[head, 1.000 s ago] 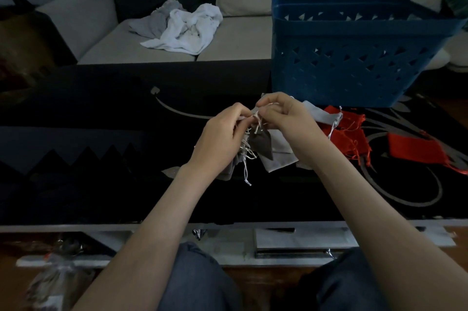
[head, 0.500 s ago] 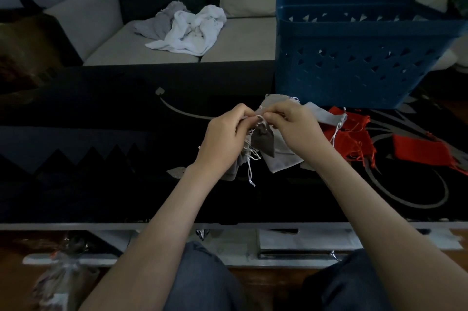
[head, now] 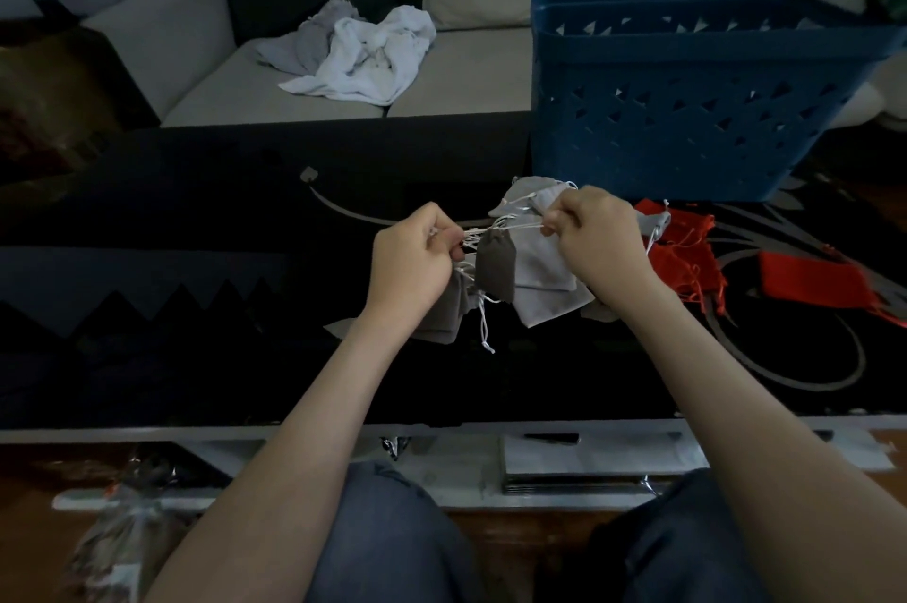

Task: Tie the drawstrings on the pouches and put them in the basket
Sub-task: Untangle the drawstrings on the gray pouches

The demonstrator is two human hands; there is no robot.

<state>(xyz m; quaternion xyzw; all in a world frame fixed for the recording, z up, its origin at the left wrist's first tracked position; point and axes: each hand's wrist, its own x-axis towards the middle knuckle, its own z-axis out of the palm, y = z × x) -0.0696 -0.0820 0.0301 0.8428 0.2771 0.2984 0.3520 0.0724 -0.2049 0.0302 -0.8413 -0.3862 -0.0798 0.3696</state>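
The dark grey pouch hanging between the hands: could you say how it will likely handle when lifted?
Probably floppy: the dark grey pouch dangles limp from its drawstrings, which the left hand and right hand pinch. Likely light, since thin strings alone seem to carry it. It may swing when moved.

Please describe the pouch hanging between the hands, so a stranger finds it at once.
Start at the blue basket on the black table. Before it, the left hand and right hand hold white strings taut. The pouch hangs from them: darker, brownish-grey, unlike the pale pouches behind.
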